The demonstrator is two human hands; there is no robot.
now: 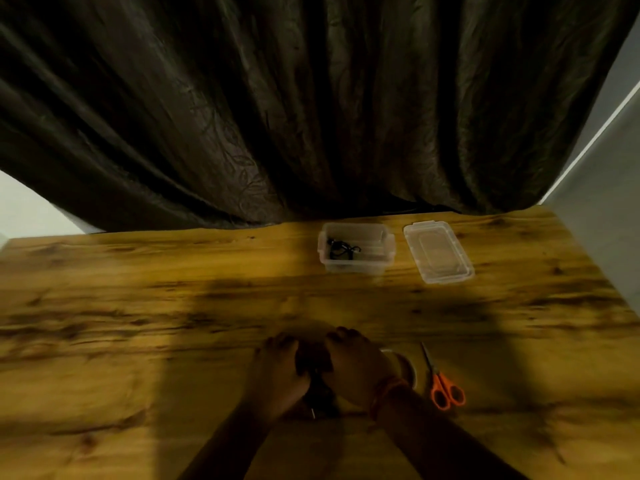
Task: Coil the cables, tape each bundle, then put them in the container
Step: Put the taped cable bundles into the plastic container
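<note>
Cable bundle (317, 393) | long axis toward camera | both hands (313, 368) clasp it

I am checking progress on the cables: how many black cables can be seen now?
2: one cable lies in the container; another cable sits between the left hand and right hand. Hands may hide more.

Dim warm light, motion blur, wide-angle bending at edges.
</note>
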